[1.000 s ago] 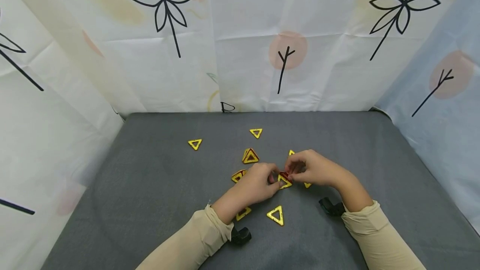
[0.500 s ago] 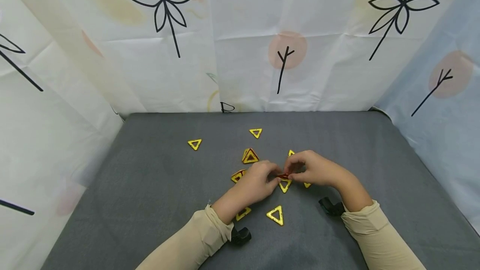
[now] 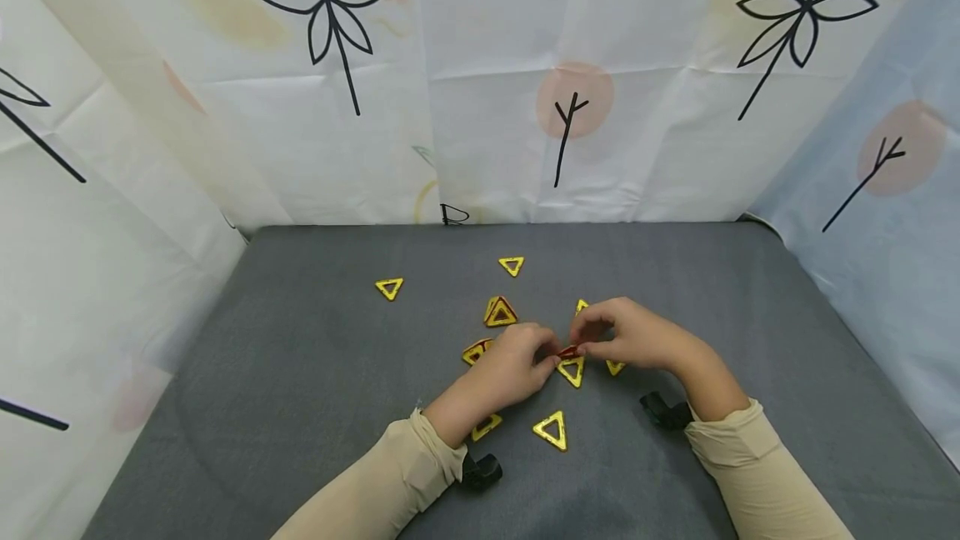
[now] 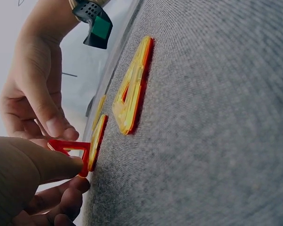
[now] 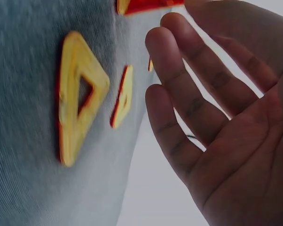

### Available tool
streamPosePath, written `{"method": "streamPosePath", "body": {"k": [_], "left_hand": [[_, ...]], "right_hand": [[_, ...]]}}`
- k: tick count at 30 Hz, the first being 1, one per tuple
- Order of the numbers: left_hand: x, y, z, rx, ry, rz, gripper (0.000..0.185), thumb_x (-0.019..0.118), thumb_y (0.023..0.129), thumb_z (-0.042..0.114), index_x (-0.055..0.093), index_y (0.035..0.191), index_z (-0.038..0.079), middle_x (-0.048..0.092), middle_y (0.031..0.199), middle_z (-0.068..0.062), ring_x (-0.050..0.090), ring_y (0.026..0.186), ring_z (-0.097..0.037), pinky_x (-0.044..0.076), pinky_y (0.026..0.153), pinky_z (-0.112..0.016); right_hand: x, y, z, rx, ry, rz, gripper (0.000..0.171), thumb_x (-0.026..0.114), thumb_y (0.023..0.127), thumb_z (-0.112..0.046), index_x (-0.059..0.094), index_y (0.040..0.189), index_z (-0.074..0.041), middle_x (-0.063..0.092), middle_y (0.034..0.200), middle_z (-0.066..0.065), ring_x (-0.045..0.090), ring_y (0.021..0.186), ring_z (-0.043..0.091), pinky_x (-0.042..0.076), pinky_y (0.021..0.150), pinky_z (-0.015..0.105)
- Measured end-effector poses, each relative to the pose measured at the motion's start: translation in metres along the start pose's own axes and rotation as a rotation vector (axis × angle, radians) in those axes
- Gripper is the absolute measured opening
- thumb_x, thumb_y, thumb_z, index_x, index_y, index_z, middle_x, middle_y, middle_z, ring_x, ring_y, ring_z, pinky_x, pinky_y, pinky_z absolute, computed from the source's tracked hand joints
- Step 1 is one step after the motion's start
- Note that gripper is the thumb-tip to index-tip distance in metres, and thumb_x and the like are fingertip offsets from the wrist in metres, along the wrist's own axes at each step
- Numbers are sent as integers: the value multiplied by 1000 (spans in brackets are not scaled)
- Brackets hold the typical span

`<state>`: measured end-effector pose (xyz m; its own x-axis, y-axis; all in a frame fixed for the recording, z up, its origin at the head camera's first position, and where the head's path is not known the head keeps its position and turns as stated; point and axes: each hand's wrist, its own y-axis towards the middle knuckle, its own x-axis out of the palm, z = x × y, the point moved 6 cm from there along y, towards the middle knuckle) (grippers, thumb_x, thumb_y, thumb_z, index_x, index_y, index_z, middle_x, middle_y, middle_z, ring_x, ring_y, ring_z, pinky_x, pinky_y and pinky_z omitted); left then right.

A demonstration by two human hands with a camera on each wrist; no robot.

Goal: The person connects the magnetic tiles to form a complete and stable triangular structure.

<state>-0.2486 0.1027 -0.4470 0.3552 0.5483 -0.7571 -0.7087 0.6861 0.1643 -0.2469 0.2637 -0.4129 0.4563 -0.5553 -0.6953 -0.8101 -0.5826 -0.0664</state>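
Observation:
My left hand [image 3: 510, 365] and my right hand [image 3: 630, 336] meet near the table's middle. Between their fingertips stands a triangular magnetic tile [image 4: 87, 157], its red face turned toward the left wrist view. The left hand pinches its lower corner. At its other end, the right thumb and a finger grip it, though that contact is partly hidden. Its edge touches, or nearly touches, a yellow triangular tile [image 3: 576, 383] lying flat on the near side. Several right fingers [image 5: 165, 52] reach out relaxed in the right wrist view.
A small pyramid of tiles [image 3: 492, 312] stands behind the hands. Joined tiles [image 3: 471, 355] show beside the left hand. Loose yellow tiles lie around: a far-left tile [image 3: 390, 282], a far tile [image 3: 512, 260], a near tile [image 3: 542, 430]. Grey cloth [image 3: 322, 390] covers the table; printed curtains [image 3: 487, 148] enclose it.
The yellow tile between the hands has come down from a tilt to lie flat, turning slightly nearer. The red-faced tile has shifted a little; both hands stay almost in place.

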Motion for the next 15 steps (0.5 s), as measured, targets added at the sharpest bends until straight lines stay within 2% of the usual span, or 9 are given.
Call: {"method": "streamPosePath", "body": {"k": [7, 15], "left_hand": [[0, 0, -1, -11, 13, -4, 9, 72, 102, 12, 80, 104, 11, 75, 96, 0, 63, 80, -5, 53, 74, -22], [2, 1, -2, -36, 11, -10, 10, 72, 102, 14, 81, 106, 12, 75, 97, 1, 63, 81, -3, 53, 75, -22]], "right_hand": [[-12, -8, 13, 130, -33, 19, 15, 76, 99, -11, 76, 112, -4, 77, 107, 6, 72, 93, 14, 59, 78, 30], [-14, -11, 21, 223, -94, -18, 14, 81, 95, -18, 74, 100, -7, 68, 84, 0, 61, 74, 14, 52, 64, 30]]}}
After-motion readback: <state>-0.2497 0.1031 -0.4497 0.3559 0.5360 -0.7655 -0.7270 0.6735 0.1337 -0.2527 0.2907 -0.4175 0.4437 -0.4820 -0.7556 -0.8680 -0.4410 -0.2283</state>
